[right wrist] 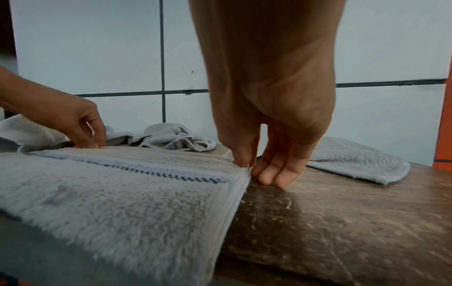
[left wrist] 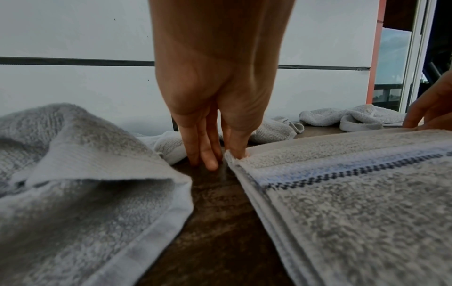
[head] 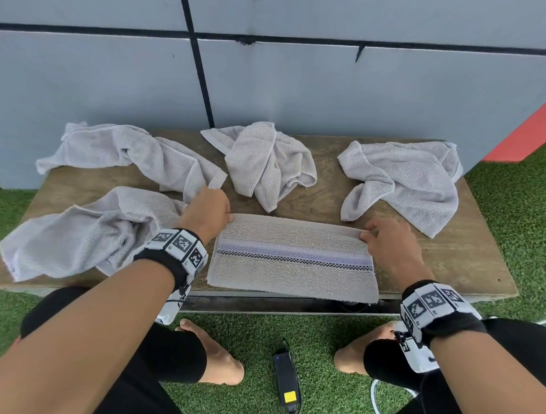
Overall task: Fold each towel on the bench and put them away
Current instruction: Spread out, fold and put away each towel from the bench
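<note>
The striped towel (head: 294, 258) is lying flat on the bench (head: 471, 264), right in front of the person. Its long side is running left to right, so one end is sitting by each hand. The left hand (head: 206, 214) is pinching the far left corner, and the right hand (head: 390, 241) is pinching the far right corner (thumb on top, other fingers pointing down at the wood). Both hands are equally near. The layers at the edge are looking doubled, I think, but the close views are blurry. Four crumpled towels (head: 267, 165) are waiting behind and beside it, not folded yet.
</note>
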`<act>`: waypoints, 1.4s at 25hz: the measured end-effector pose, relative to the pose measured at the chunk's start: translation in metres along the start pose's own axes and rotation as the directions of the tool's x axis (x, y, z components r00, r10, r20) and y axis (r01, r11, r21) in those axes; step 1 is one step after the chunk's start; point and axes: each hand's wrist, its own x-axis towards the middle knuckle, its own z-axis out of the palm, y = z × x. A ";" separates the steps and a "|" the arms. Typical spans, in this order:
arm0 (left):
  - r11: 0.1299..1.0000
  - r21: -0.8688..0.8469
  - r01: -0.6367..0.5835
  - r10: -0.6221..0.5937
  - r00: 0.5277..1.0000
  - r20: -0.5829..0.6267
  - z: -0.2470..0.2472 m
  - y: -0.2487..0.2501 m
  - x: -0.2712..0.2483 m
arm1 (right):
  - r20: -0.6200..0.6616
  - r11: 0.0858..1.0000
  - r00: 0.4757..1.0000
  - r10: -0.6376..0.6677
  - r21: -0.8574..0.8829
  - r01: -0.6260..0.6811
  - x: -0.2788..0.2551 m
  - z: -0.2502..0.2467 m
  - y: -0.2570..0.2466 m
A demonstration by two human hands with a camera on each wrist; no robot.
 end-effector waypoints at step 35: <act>0.994 -0.059 0.086 -0.089 0.995 -0.049 0.016 -0.022 -0.102 | 0.101 0.997 0.994 -0.037 0.075 0.029 -0.054 0.003 0.025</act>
